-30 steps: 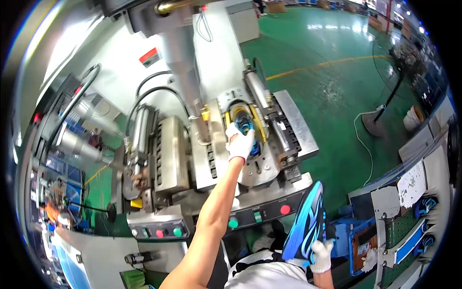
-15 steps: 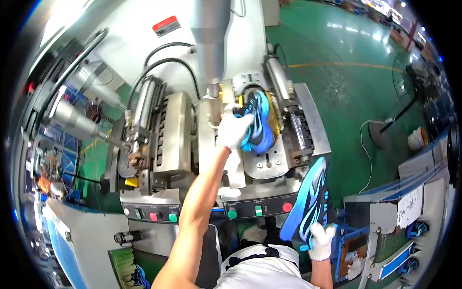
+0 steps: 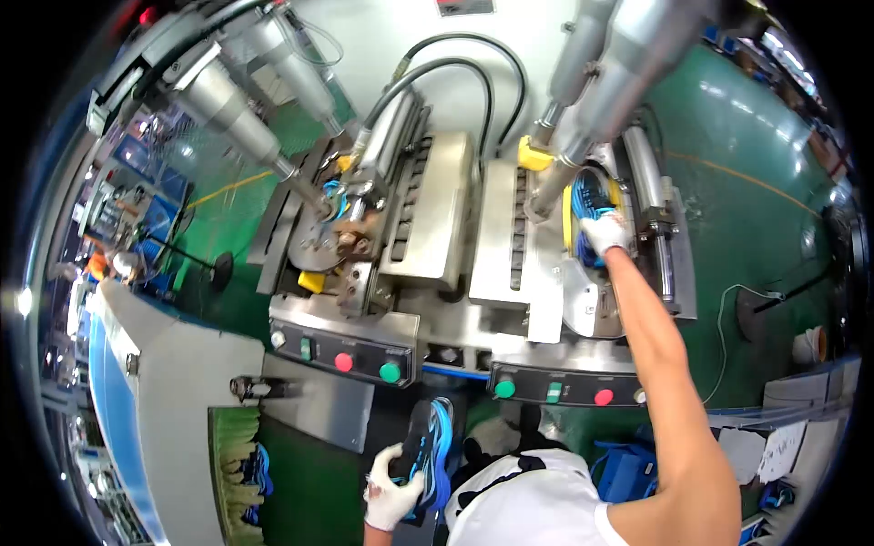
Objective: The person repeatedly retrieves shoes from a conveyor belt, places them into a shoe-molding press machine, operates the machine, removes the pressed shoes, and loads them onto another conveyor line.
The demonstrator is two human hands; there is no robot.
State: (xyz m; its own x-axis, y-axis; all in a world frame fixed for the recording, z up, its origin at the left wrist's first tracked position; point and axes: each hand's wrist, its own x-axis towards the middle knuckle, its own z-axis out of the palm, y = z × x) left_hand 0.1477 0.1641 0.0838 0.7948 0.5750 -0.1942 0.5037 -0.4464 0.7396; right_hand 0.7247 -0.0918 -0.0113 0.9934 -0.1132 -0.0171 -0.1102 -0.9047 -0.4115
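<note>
My left hand (image 3: 394,491), in a white glove, grips a blue and black sneaker (image 3: 441,450) low in front of the machine, its fingers closed around the shoe. At the machine's right station, my gloved right hand (image 3: 604,233) is closed on another blue sneaker (image 3: 592,196). That shoe sits between yellow side pads, and the hand covers part of it. A metal cylinder (image 3: 583,136) slants down close to the hand. Below the shoe is a metal support plate (image 3: 587,300).
Control panels with green and red buttons (image 3: 390,371) line the machine's front edge. The left station holds a blue piece (image 3: 335,198) under metal cylinders (image 3: 232,105). A rack (image 3: 235,464) with shoes stands lower left, a blue bin (image 3: 626,473) lower right.
My left hand has moved from the right station to low in front, now with a sneaker. My right hand has gone from low right up to the station's sneaker. The view has turned.
</note>
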